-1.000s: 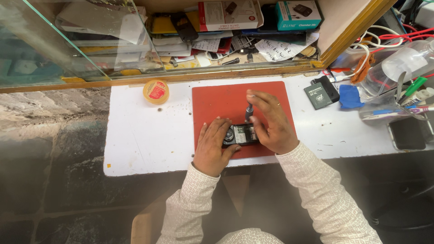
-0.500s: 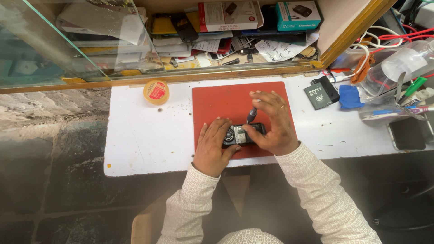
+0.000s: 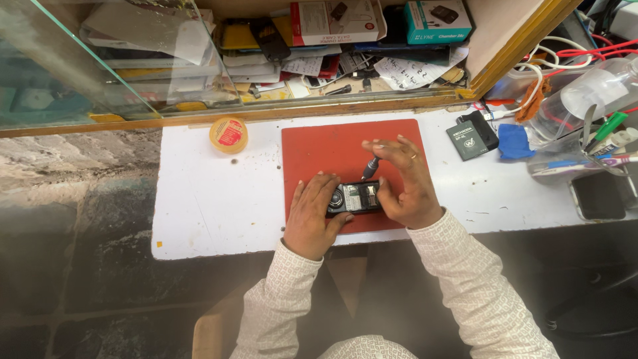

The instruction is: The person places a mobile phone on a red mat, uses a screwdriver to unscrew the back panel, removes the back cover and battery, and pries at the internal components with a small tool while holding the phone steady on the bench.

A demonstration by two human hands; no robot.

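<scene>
On the red rectangular work mat (image 3: 332, 143), which lies on the white surface (image 3: 212, 199), rests a small black mobile phone with its back cover off (image 3: 354, 198), lying crosswise near the mat's front edge. The left hand (image 3: 312, 216) lies flat and open over the phone's left end, fingers spread, pressing it down rather than gripping it. The right hand (image 3: 402, 183) is curled about a slim dark-handled screwdriver (image 3: 369, 168), thumb and fingertips pinching the handle, the tip standing on the upper edge of the exposed phone interior.

The back is already open and the inner compartment shows; a flat black rectangular battery pack (image 3: 468, 141) lies apart on the surface to the right, beside a blue folded cloth (image 3: 515, 141). Judging from this, opening is done and work on the screws is in progress; whether any screw is out cannot be told.

A round yellow tin with a red label (image 3: 228, 135) stands left of the mat. A second dark phone (image 3: 597, 196) lies at the right edge.
</scene>
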